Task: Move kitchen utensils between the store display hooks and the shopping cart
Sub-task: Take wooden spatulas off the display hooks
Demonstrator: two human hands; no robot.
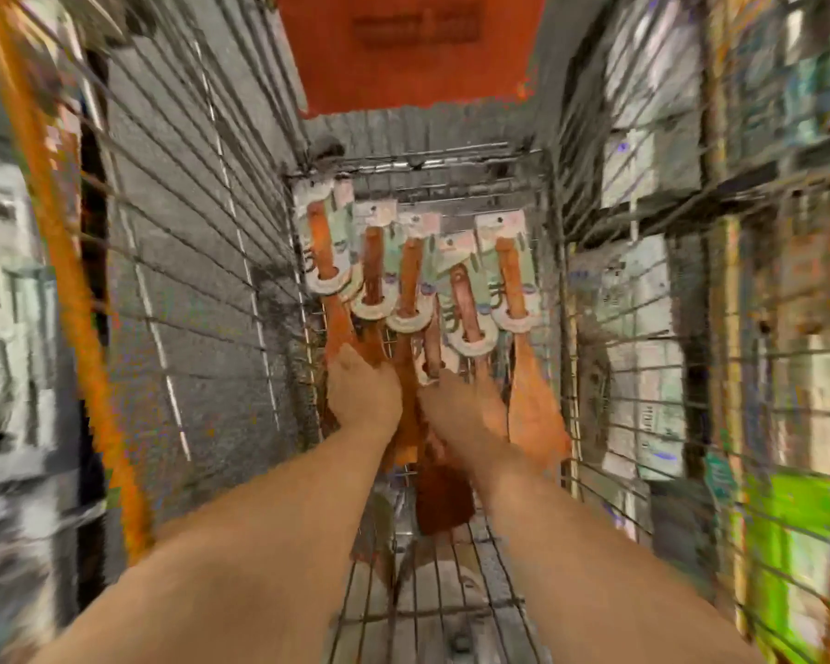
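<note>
Several wooden kitchen utensils (533,414) with pale card labels (499,232) lie side by side in the wire shopping cart (451,591), handles pointing to its far end. My left hand (363,390) grips the shafts of the left-hand utensils (339,323). My right hand (456,409) is curled over the middle utensils (432,347); blur hides exactly which ones it grips. A darker wooden spatula head (444,496) shows under my right wrist.
The cart's wire sides (188,280) rise left and right, with an orange rail (63,261) on the left and an orange panel (413,50) at the far end. Blurred store shelves with packaged goods (652,376) stand beyond the right side.
</note>
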